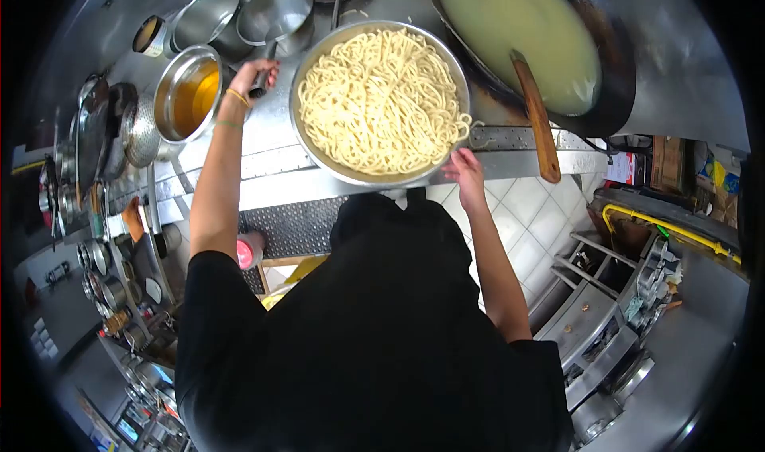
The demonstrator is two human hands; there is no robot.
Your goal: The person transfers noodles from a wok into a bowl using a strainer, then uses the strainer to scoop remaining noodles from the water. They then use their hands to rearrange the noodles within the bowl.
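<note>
My left hand is wrapped round the dark handle of a deep metal ladle, whose wide bowl lies at the back of the counter. In front of me a big round steel basin is heaped with thick pale noodles. A few strands hang over its right rim. At the basin's lower right edge is my right hand, fingers loosely apart and fingertips right at the rim. Left of my left hand stands a steel pot of amber liquid.
A large wok of cloudy yellowish liquid sits at the right, a wooden handle jutting from it toward me. Another metal pot and a perforated strainer are at the left. The steel counter edge runs before my body.
</note>
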